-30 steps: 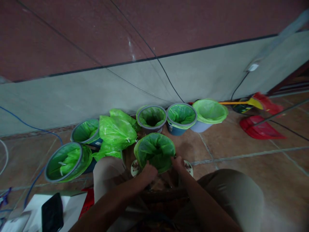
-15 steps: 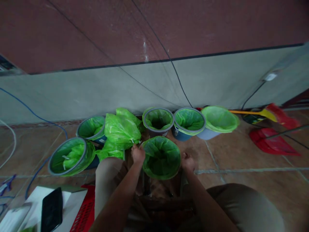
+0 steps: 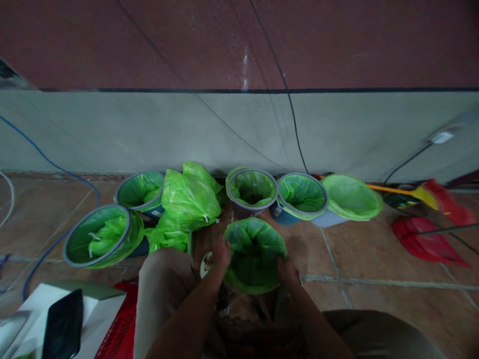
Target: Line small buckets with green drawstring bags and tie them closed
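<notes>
A small bin lined with a green plastic bag [image 3: 255, 254] stands on the tiled floor between my knees. My left hand [image 3: 221, 252] grips the bag's left rim with closed fingers. On the right rim, my right hand [image 3: 287, 270] is closed on the bag too. A loose heap of green bags [image 3: 189, 199] lies just left of it. Behind stand three lined bins in a row: a grey-rimmed one [image 3: 251, 188], a blue one [image 3: 302, 195] and a pale one [image 3: 351, 200].
Two more lined bins [image 3: 98, 240] [image 3: 139, 189] sit at the left by a blue cable [image 3: 45, 159]. A red dustpan [image 3: 426, 242] and a yellow-handled broom [image 3: 415, 192] lie at the right. A dark phone on white paper [image 3: 62, 326] and a red basket [image 3: 119, 331] are near my left knee.
Both hands have shifted around the bag's rim, from the near side to the sides, and closed in again. The view has tilted slightly to the left.
</notes>
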The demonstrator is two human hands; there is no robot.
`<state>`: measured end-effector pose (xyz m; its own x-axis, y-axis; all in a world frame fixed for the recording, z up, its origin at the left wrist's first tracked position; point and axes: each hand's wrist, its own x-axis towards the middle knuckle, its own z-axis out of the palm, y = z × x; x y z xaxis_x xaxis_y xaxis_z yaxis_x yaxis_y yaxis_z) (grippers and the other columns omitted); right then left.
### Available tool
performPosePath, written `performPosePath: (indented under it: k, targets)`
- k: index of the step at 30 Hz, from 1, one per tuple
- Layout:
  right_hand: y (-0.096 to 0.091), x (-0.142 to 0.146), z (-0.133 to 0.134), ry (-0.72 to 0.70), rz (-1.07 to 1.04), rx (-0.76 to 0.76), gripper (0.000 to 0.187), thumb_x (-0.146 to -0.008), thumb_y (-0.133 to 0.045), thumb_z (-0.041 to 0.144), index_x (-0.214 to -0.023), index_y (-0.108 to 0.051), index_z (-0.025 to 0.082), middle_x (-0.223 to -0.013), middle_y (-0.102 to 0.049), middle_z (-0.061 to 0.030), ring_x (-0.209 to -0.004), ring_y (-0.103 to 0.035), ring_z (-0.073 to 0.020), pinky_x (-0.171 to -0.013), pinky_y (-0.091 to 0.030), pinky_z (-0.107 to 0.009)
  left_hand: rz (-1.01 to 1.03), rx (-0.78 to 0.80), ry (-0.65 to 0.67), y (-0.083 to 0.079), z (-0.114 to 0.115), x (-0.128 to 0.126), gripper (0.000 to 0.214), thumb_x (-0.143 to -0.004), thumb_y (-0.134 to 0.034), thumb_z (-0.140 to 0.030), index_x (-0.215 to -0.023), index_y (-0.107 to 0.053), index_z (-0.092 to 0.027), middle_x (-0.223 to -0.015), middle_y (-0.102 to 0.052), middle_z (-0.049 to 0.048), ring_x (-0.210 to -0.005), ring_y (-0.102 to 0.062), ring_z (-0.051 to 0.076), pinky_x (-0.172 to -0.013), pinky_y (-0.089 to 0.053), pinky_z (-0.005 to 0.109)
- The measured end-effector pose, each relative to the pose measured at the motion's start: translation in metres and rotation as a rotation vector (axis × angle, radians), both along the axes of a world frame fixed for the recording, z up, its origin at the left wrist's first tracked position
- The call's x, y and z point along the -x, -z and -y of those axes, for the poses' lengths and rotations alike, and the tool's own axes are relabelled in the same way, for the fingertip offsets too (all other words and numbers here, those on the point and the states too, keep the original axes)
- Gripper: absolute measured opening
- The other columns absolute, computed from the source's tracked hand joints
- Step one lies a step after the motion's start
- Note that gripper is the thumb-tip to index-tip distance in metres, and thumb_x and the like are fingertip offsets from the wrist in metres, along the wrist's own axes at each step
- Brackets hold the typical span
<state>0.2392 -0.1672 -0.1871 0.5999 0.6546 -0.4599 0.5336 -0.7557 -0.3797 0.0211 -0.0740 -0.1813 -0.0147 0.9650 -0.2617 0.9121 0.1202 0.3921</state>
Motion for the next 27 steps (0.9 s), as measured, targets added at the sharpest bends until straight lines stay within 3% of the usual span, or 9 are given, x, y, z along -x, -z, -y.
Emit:
performPosePath:
  k: [3,5,8,11,14,17,20,23,27]
  targets:
    - [-0.014,-0.015,-0.024,0.000,0.035,-0.060,0.054,-0.093,-0.042,0.041,-0.132,-0.051,0.004,-0.120,-0.063,-0.0248,-0.111,-0.062,-0.0316,-0.086,-0.049,-0.036,-0.023,0.113,-0.057,-0.003,-0.004,0.003,0.055,-0.087,-0.054,-0.030,-0.139,-0.044,-0.014,-0.131,-0.058,0.0182,-0.116,-0.059,0.028,-0.094,-0.047,0.038]
    - [-0.024,-0.026,-0.051,-0.036,0.062,-0.143,0.055,-0.096,-0.035,0.043,-0.138,-0.048,0.009,-0.125,-0.062,-0.0206,-0.114,-0.060,-0.0298,-0.090,-0.047,-0.036,-0.022,0.079,-0.119,-0.009,-0.014,0.003,0.065,-0.084,-0.060,-0.040,-0.140,-0.042,-0.011,-0.135,-0.055,0.0202,-0.123,-0.054,0.030,-0.098,-0.045,0.039]
    - [-0.034,-0.040,-0.095,-0.189,0.068,-0.214,0.045,-0.098,-0.032,0.036,-0.125,-0.061,0.014,-0.118,-0.067,-0.0147,-0.108,-0.063,-0.0250,-0.089,-0.045,-0.031,0.013,-0.039,-0.144,-0.019,-0.039,0.000,0.051,-0.093,-0.043,-0.043,-0.131,-0.052,-0.009,-0.130,-0.059,0.0193,-0.123,-0.055,0.027,-0.099,-0.043,0.035]
    - [-0.032,-0.045,-0.133,-0.346,0.035,-0.168,0.040,-0.097,-0.035,0.035,-0.109,-0.069,0.016,-0.109,-0.071,-0.0123,-0.099,-0.065,-0.0215,-0.084,-0.045,-0.027,0.013,0.043,-0.037,-0.025,-0.071,-0.005,0.052,-0.100,-0.022,-0.037,-0.112,-0.065,-0.011,-0.111,-0.069,0.0160,-0.102,-0.066,0.023,-0.086,-0.048,0.031]
    - [-0.020,-0.042,-0.154,-0.497,-0.025,-0.110,0.040,-0.098,-0.036,0.036,-0.101,-0.070,0.016,-0.101,-0.072,-0.0098,-0.093,-0.065,-0.0186,-0.082,-0.045,-0.025,0.017,0.169,0.164,-0.022,-0.095,-0.014,0.051,-0.100,-0.024,-0.037,-0.102,-0.069,-0.013,-0.097,-0.072,0.0111,-0.088,-0.068,0.018,-0.076,-0.047,0.026]
    - [-0.007,-0.035,-0.157,-0.596,-0.079,-0.120,0.039,-0.098,-0.036,0.034,-0.099,-0.071,0.016,-0.105,-0.072,-0.0070,-0.098,-0.064,-0.0164,-0.088,-0.044,-0.023,0.054,0.208,0.277,-0.015,-0.102,-0.023,0.042,-0.098,-0.034,-0.038,-0.096,-0.070,-0.016,-0.093,-0.073,0.0065,-0.085,-0.067,0.016,-0.077,-0.046,0.023]
    - [0.002,-0.029,-0.147,-0.653,-0.099,-0.145,0.038,-0.098,-0.036,0.034,-0.103,-0.070,0.018,-0.108,-0.072,-0.0071,-0.102,-0.064,-0.0173,-0.093,-0.043,-0.024,0.065,0.188,0.398,-0.006,-0.097,-0.023,0.042,-0.099,-0.033,-0.037,-0.099,-0.070,-0.017,-0.096,-0.073,0.0070,-0.089,-0.066,0.016,-0.082,-0.046,0.024]
    - [0.008,-0.029,-0.135,-0.663,-0.066,-0.148,0.034,-0.095,-0.045,0.033,-0.117,-0.065,0.019,-0.111,-0.071,-0.0090,-0.105,-0.063,-0.0206,-0.094,-0.042,-0.027,0.012,0.126,0.526,0.001,-0.090,-0.018,0.040,-0.098,-0.034,-0.038,-0.114,-0.065,-0.017,-0.105,-0.071,0.0096,-0.097,-0.066,0.019,-0.087,-0.046,0.028]
    - [0.014,-0.032,-0.126,-0.595,-0.015,-0.112,0.036,-0.088,-0.055,0.027,-0.122,-0.062,0.018,-0.107,-0.072,-0.0112,-0.103,-0.064,-0.0234,-0.090,-0.044,-0.028,-0.138,0.142,0.561,0.004,-0.084,-0.016,0.045,-0.097,-0.035,-0.036,-0.134,-0.052,-0.016,-0.109,-0.070,0.0147,-0.104,-0.065,0.024,-0.092,-0.046,0.033]
